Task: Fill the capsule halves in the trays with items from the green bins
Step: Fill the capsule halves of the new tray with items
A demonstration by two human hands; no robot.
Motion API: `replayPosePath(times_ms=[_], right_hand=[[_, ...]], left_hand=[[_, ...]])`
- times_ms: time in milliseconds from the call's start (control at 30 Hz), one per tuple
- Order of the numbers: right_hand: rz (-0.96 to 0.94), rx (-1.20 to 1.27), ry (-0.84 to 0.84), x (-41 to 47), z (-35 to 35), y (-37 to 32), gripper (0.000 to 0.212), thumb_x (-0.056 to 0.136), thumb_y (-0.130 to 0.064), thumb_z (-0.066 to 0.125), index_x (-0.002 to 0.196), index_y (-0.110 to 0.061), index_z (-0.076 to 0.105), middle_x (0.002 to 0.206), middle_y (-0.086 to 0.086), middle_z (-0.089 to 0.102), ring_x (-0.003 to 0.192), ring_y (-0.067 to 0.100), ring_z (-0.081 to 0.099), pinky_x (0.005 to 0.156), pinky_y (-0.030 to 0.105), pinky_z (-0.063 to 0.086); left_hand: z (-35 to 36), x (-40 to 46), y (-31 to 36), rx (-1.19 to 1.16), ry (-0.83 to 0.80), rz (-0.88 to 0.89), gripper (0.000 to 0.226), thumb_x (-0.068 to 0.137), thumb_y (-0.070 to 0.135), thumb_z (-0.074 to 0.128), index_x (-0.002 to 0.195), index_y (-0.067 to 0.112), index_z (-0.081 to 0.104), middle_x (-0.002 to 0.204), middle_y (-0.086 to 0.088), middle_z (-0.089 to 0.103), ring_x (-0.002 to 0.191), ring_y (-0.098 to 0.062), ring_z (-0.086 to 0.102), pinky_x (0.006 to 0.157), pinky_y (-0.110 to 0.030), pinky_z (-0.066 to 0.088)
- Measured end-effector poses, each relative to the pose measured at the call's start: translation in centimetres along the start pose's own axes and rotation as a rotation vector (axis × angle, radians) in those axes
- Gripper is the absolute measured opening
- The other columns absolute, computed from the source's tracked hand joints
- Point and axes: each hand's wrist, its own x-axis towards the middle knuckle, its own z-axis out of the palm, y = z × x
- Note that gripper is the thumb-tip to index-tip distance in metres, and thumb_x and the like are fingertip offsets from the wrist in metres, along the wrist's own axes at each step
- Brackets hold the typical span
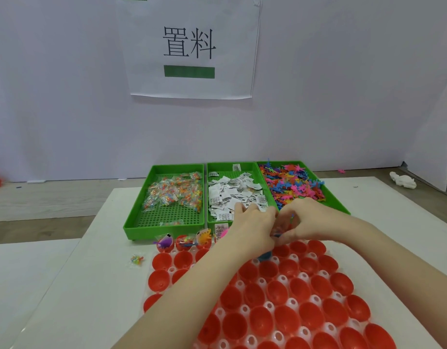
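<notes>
Both hands meet over the tray's far row
Left hand [252,222] and right hand [310,220], fingers curled, pinch small items together above red capsule halves [288,293]; green bins [167,197] behind

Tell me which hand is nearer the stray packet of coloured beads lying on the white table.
Left. The left hand is right of the stray bead packet; the right hand is farther right.
</notes>
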Motion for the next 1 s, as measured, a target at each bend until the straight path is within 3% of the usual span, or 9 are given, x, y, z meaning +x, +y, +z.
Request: replayPosePath(times_ms=[100,200,333,467,567,667,833,900,1000], right_hand=[[0.004,0.002,0.038,-0.1,-0.9,0.3,0.033,0.065,-0.039,0.081,0.094,-0.032,0.066,0.091,-0.017,0.061,0.07,-0.006,0.053,0.064,0.014,0.044],[0.01,0.209,0.1,-0.1,-1.9,1.2,0.025,0.065,-0.039,0.08,0.083,-0.038,0.064,0.085,-0.019,0.064,0.07,-0.011,0.057,0.057,0.006,0.04],[0.181,0.209,0.343,0.7,-1.7,4.4,0.024,0.084,-0.032,0.066,0.101,-0.016,0.07,0.094,-0.007,0.066,0.086,0.008,0.059,0.071,0.02,0.043],[0.384,0.077,0.288,1.1,-0.4,7.2,0.04,0.097,-0.028,0.045,0.129,-0.005,0.052,0.134,0.013,0.053,0.121,0.025,0.05,0.095,0.028,0.037],[0.455,0.079,0.185,1.3,0.5,8.0,0.05,0.098,-0.035,0.041,0.139,-0.007,0.04,0.146,0.011,0.039,0.132,0.025,0.038,0.102,0.027,0.031],[0.449,0.195,0.22,1.6,1.0,8.1,0.046,0.094,-0.035,0.049,0.134,-0.012,0.049,0.143,0.008,0.044,0.13,0.024,0.039,0.103,0.031,0.031],[0.494,0.486,0.445,2.0,1.0,8.5,0.027,0.073,-0.019,0.078,0.096,-0.006,0.072,0.114,0.012,0.064,0.103,0.021,0.05,0.085,0.03,0.037],[0.5,0.526,0.469,2.2,1.1,8.4,0.033,0.071,-0.015,0.079,0.1,-0.003,0.07,0.113,0.013,0.063,0.107,0.024,0.052,0.088,0.031,0.037],[0.46,0.472,0.44,2.6,1.3,8.1,0.032,0.08,-0.016,0.072,0.108,-0.002,0.066,0.11,0.012,0.062,0.1,0.021,0.053,0.085,0.03,0.039]], left_hand=[[-0.5,-0.5,-0.2,-0.005,0.03,0.034,0.055,0.084,0.049,0.057,0.126,0.018,0.041,0.12,-0.001,0.056,0.116,-0.021,0.04,0.093,-0.04,0.018],[-1.9,-1.5,-1.7,-0.163,0.231,0.067,0.054,0.081,0.057,0.056,0.127,0.028,0.048,0.123,0.012,0.055,0.117,-0.009,0.041,0.095,-0.033,0.014],[-4.1,-2.7,-6.8,-0.327,0.511,-0.128,0.026,0.088,0.042,0.056,0.105,0.024,0.064,0.107,0.013,0.062,0.101,-0.002,0.049,0.095,-0.026,0.024],[-4.5,-3.7,-13.1,-0.452,0.302,-0.457,0.028,0.091,0.032,0.056,0.11,0.014,0.064,0.122,-0.004,0.06,0.111,-0.018,0.053,0.092,-0.031,0.039],[-3.4,-4.2,-16.2,-0.363,0.053,-0.492,0.046,0.092,0.037,0.053,0.131,0.013,0.051,0.141,-0.005,0.046,0.13,-0.021,0.041,0.104,-0.032,0.031],[-2.2,-4.3,-17.3,-0.349,-0.14,-0.485,0.059,0.089,0.044,0.054,0.141,0.019,0.039,0.148,-0.001,0.036,0.136,-0.02,0.032,0.109,-0.032,0.026],[-1.7,-3.4,-17.1,-0.303,0.002,-0.475,0.062,0.079,0.03,0.072,0.134,0.015,0.047,0.125,-0.004,0.057,0.109,-0.018,0.051,0.09,-0.027,0.037],[-1.7,-3.2,-17.1,-0.297,0.007,-0.496,0.059,0.08,0.026,0.071,0.132,0.01,0.048,0.108,-0.006,0.063,0.09,-0.014,0.051,0.078,-0.022,0.037],[-1.4,-3.4,-17.2,-0.228,0.02,-0.491,0.041,0.085,0.026,0.066,0.12,0.006,0.06,0.108,-0.011,0.066,0.084,-0.013,0.049,0.074,-0.021,0.038]])
